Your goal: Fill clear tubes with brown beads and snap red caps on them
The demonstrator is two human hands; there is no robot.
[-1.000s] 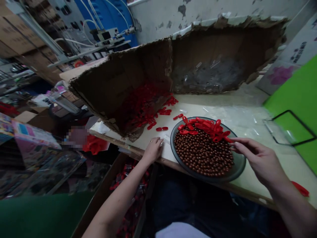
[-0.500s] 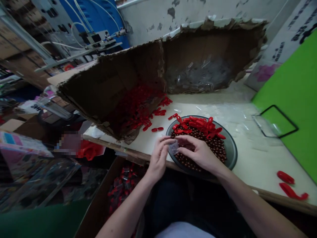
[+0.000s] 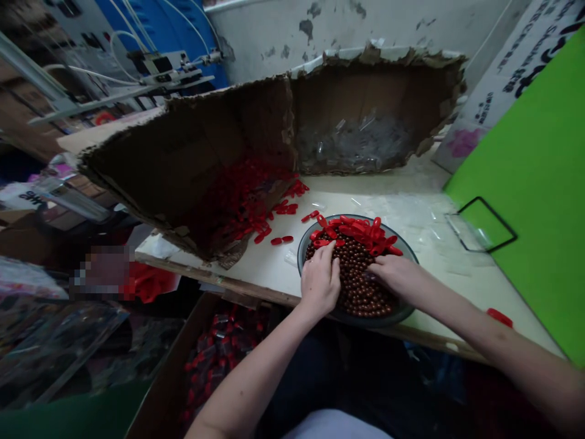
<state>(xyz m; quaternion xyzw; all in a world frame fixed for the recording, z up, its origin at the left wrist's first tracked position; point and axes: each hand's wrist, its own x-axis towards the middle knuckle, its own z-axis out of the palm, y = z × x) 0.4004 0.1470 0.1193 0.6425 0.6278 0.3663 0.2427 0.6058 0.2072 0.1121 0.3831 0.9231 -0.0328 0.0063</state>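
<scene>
Brown beads (image 3: pixel 361 286) heaped in a dark round dish (image 3: pixel 406 308), and there go the left hand (image 3: pixel 320 281) and right hand (image 3: pixel 392 274), both down among them — curled, grip impossible to call — red plastic pieces (image 3: pixel 354 230) piled just beyond.

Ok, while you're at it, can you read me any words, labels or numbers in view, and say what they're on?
Dark characters on the white sign at upper right: too blurred to read.
Dark lettering on the white packet at far left: too blurred to read.
Nothing else legible.
</scene>
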